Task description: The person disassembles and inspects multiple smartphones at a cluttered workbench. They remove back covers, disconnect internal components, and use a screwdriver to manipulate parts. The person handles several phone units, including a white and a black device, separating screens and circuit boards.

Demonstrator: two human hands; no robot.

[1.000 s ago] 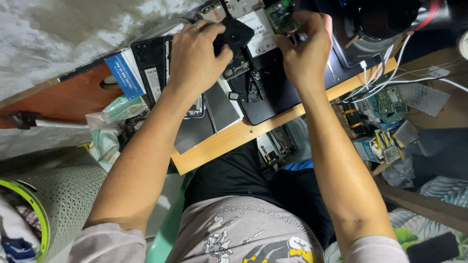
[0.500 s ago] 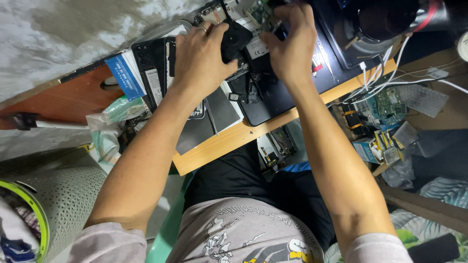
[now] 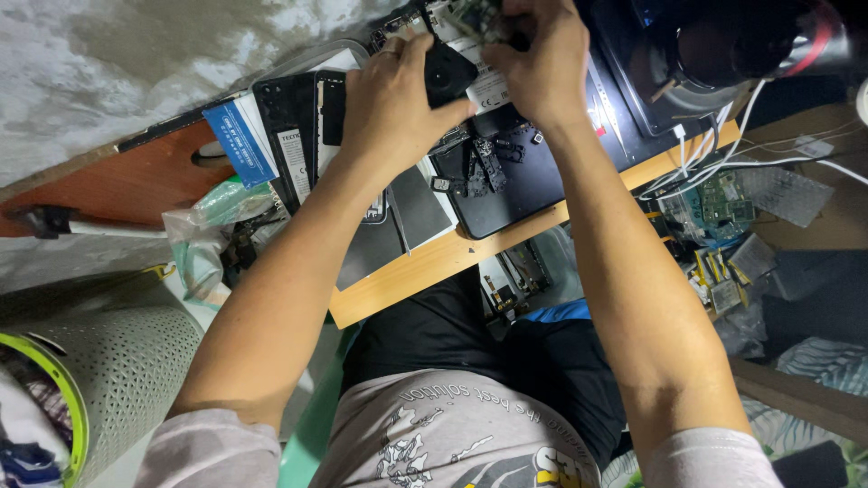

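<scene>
Far left, a perforated grey basket [image 3: 117,370] with a green rim sits on the floor below the desk's left edge, and above it a crumpled plastic bag [image 3: 203,226] hangs off that edge beside a blue card [image 3: 237,140] and a black phone frame [image 3: 289,136]. Moving in, the left hand [image 3: 393,108] is curled over a small black part [image 3: 449,72], thumb and fingers closed around it, holding it just above the desk's middle. Under both wrists lies a dark work mat [image 3: 515,185] strewn with tiny loose pieces, reaching toward the wooden desk's [image 3: 434,262] front edge. The right hand [image 3: 542,68] is pinched shut on a green circuit board [image 3: 479,14] at the far edge of the desk; the fingertips are mostly hidden, so how tight the pinch is cannot be told. Further right, white cables [image 3: 714,158] trail off the right corner above a heap of spare boards [image 3: 723,203]. The risk, judging from this: both items are held in the air over scattered bits, so a slip could drop the board onto them, and a forearm sweep could push small pieces off the front edge.
</scene>
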